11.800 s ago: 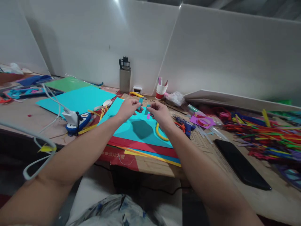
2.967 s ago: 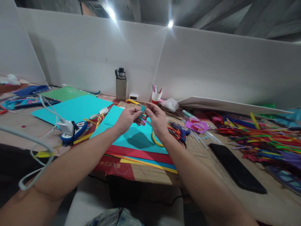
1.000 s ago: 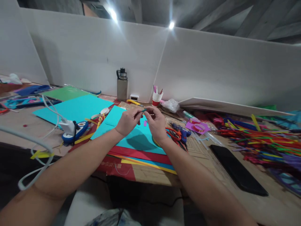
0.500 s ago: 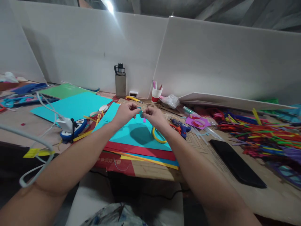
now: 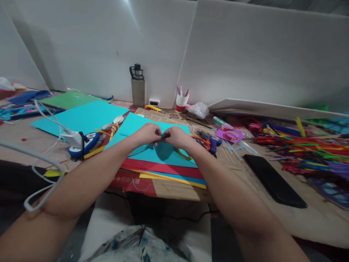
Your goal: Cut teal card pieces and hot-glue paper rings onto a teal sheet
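Left hand (image 5: 149, 134) and right hand (image 5: 177, 137) pinching a small teal piece (image 5: 163, 136).
Their fingertips nearly meet, closed on the piece (mostly hidden by the fingers) over a bright blue sheet (image 5: 148, 157). Farther back, a red-and-white paper cup (image 5: 181, 107) holds several pens (image 5: 179, 91), tips up; left of it stands a grey-brown bottle (image 5: 138, 92), contents unclear, and just right lies crumpled clear plastic (image 5: 200, 110).

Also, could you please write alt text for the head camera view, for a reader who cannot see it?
The left hand and right hand pinch a small teal piece between them, over a turquoise sheet on a cluttered table. Behind stand a bottle and a red-and-white cup; colourful strips are heaped to the right.
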`<state>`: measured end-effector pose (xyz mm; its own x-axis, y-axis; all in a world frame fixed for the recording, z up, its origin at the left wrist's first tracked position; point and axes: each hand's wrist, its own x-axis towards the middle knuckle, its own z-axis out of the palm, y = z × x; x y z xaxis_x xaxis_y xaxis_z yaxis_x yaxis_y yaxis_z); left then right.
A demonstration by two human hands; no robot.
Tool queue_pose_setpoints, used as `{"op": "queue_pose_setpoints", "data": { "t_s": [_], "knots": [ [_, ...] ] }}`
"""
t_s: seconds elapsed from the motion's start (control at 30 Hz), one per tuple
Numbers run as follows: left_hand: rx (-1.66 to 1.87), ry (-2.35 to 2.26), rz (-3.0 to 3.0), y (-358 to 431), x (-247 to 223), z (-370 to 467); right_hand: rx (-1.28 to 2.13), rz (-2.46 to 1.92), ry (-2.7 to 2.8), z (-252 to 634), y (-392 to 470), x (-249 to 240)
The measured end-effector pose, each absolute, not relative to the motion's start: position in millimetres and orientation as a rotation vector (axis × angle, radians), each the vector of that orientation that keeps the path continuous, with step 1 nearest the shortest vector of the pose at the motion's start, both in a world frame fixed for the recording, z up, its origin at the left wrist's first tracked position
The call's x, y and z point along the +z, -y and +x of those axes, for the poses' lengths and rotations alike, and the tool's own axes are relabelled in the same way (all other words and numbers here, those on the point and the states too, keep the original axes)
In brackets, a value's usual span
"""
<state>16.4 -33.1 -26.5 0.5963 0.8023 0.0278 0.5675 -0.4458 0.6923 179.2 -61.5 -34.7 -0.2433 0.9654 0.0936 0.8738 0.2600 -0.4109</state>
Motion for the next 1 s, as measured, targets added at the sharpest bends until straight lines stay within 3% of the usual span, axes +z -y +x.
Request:
{"op": "queue_pose_setpoints", "data": {
  "t_s": [0.3, 0.57, 0.8, 1.0],
  "knots": [
    [0.372, -1.092, 2.114, 30, -36, 18, 0.292, -1.764, 2.233, 175, 64, -37],
    [0.398, -1.086, 2.278, 28, -32, 16, 0.381, -1.552, 2.119, 179, 72, -18],
    [0.625, -1.078, 2.425, 25, -33, 17, 0.287, -1.571, 2.111, 178, 73, -17],
    [0.487, -1.059, 2.486, 21, -40, 17, 0.197, -1.668, 2.312, 175, 73, -23]
  ]
}}
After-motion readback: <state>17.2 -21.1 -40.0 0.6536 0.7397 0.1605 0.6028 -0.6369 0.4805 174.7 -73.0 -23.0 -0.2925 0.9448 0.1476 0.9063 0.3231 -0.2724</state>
